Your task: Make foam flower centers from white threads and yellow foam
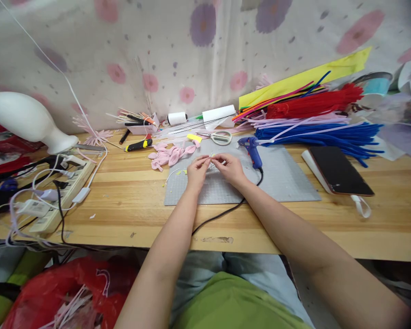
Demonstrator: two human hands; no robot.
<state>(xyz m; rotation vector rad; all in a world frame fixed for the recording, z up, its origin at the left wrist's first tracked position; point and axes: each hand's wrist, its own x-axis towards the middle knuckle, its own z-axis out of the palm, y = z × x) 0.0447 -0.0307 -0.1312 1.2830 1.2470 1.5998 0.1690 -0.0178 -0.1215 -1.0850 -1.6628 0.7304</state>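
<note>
My left hand (pixel 197 172) and my right hand (pixel 227 167) meet fingertip to fingertip above the grey cutting mat (pixel 277 178). Both are pinched closed around something small and pale that I cannot make out. Pink petal-like pieces (pixel 173 154) lie to the left of the hands, with small yellow bits (pixel 182 172) beside my left hand. Behind the hands lie scissors (pixel 221 137) and a small yellow piece (pixel 194 137). A blue glue gun (pixel 253 153) rests on the mat to the right of my right hand, its black cord running under my right forearm.
On the left stand a white foam head (pixel 23 119) and a power strip (pixel 65 196) with tangled cables. A yellow-black cutter (pixel 138 145) lies behind the pink pieces. Red (pixel 311 103) and blue pipe cleaners (pixel 318 136) are piled back right, near a dark phone (pixel 340 170).
</note>
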